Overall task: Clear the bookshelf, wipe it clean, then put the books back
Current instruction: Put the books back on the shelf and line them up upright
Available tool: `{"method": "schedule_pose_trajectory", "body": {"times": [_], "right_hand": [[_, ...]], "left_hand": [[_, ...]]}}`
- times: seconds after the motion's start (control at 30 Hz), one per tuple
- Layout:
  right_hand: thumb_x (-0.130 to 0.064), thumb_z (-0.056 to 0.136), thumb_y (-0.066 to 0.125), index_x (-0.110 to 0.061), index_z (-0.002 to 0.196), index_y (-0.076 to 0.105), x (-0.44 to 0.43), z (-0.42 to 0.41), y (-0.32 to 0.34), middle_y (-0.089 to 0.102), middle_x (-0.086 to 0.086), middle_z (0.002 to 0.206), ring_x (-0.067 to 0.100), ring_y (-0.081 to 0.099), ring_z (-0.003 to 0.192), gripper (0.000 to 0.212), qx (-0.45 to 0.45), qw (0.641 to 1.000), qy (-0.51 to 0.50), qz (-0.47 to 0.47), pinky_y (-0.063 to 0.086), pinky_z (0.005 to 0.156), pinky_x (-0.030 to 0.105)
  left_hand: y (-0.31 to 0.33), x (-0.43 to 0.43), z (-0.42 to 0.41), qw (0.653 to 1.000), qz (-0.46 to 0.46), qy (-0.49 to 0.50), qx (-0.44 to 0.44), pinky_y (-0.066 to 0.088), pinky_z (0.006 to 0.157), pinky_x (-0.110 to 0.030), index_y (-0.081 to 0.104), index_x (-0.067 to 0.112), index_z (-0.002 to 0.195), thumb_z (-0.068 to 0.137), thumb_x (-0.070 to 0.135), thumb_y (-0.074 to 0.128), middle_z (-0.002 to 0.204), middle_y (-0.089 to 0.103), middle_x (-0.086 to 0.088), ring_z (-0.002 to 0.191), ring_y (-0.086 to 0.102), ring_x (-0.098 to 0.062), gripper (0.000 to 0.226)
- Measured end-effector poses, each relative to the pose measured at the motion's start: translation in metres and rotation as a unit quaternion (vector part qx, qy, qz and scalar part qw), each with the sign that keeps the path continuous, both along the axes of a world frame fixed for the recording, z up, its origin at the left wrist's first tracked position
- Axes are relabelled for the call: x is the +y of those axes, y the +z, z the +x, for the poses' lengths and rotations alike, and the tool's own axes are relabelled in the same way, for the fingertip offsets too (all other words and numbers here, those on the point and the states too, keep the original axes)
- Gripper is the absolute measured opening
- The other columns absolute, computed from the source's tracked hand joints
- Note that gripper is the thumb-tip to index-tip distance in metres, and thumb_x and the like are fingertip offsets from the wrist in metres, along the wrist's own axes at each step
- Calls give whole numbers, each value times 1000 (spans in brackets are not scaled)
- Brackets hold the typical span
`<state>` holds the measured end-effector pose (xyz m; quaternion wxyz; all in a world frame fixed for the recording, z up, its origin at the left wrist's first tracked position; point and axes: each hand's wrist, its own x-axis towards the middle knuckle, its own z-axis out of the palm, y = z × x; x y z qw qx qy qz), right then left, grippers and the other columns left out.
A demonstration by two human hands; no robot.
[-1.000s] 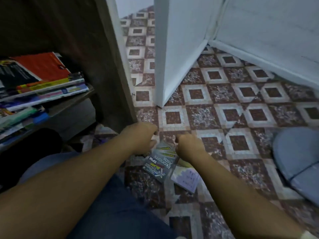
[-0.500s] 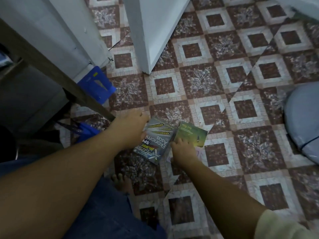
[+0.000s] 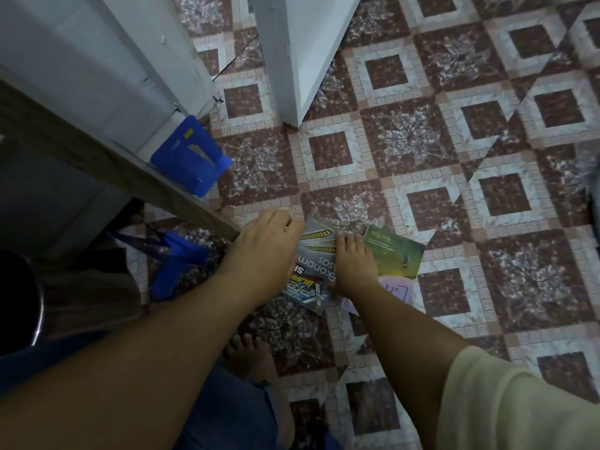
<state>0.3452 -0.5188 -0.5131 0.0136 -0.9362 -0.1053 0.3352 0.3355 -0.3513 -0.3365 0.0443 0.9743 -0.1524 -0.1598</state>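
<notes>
Closest in, a cream sleeve (image 3: 519,401) is cut off at the bottom right. Blue denim (image 3: 227,414) fills the lower edge, with a bare foot (image 3: 250,355) poking out, half lost in shadow. Up the forearms now: the left hand (image 3: 263,251) curls over the left edge of the grey book (image 3: 319,243), fingertips tucked out of sight. It hides much of the glossy cover, so the upside-down title reads only in part. The right hand (image 3: 355,267) lies on the book's right side, fingers stretched flat, thumb hidden. The book sits low at the patterned tile floor (image 3: 422,141), just right of a wooden board (image 3: 97,151); whether it lies flat, I cannot tell. Beside the right hand lies a green book (image 3: 394,254) and a lilac paper (image 3: 397,289), its scribbles too small to read. Left, dim blue straps (image 3: 175,258). Further off are a flat blue plastic piece (image 3: 191,155) and a white door edge (image 3: 292,60).
</notes>
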Motion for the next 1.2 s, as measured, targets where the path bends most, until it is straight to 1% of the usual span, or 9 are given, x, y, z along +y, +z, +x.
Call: {"method": "schedule_pose_trajectory", "body": {"times": [0.13,0.3,0.4,0.53,0.63,0.73,0.83,0.97,1.2], "right_hand": [[-61,75,70,-3,150,-15,-4,3,-10,-3,19,160,33,-4,148,127,2,1000,4,-24,-1,120,47],[-55,69,79,-6,150,-15,5,12,-8,10,23,157,37,5,147,134,12,999,-6,-33,-4,115,56],[-45,71,81,-10,151,-14,8,16,-8,21,24,150,39,15,143,129,-5,999,-46,-15,0,117,57],[-47,59,89,-8,150,-6,9,21,-3,25,23,141,39,25,135,137,-23,998,-64,-3,11,117,49],[-43,62,88,-5,144,19,13,25,5,33,19,136,33,33,126,114,-29,995,-99,7,28,110,42],[-32,76,79,-9,128,49,21,30,19,43,16,132,31,42,122,64,-22,988,-142,55,37,103,43],[-18,84,70,-12,120,56,25,28,45,55,15,122,31,55,107,39,16,971,-168,170,47,91,39],[-11,90,57,-17,115,58,21,13,100,65,12,110,29,60,96,26,17,976,-73,205,49,80,38],[-12,92,53,-22,122,55,18,-11,222,66,10,107,32,61,92,32,-91,970,51,221,52,75,42]], "left_hand": [[-1,1,1,1000,-9,-2,3,39,99,-34,47,18,129,91,24,57,123,48,-1,116,41,-20,41],[-4,1,1,1000,-17,0,-3,35,101,-33,46,20,131,91,30,57,124,47,0,117,39,-19,42],[-4,1,0,1000,-18,1,3,36,102,-33,45,20,132,92,31,56,124,47,0,118,39,-19,43],[-3,2,1,1000,-22,4,12,36,103,-33,45,19,131,93,31,55,125,46,0,119,38,-19,41],[1,1,2,999,-37,15,26,36,102,-32,41,19,134,95,32,53,128,43,0,121,37,-19,43],[9,1,4,998,-36,27,53,36,103,-31,36,19,138,96,32,52,132,40,0,122,35,-18,48],[18,0,4,996,-37,44,72,38,103,-34,33,17,141,95,30,55,132,41,-1,121,37,-19,52],[33,-1,1,994,-3,58,97,44,97,-37,35,18,138,91,22,61,128,44,-2,117,42,-20,54],[73,-3,-14,988,53,64,133,52,82,-37,47,23,126,85,13,63,115,54,-2,99,56,-22,45]]}}
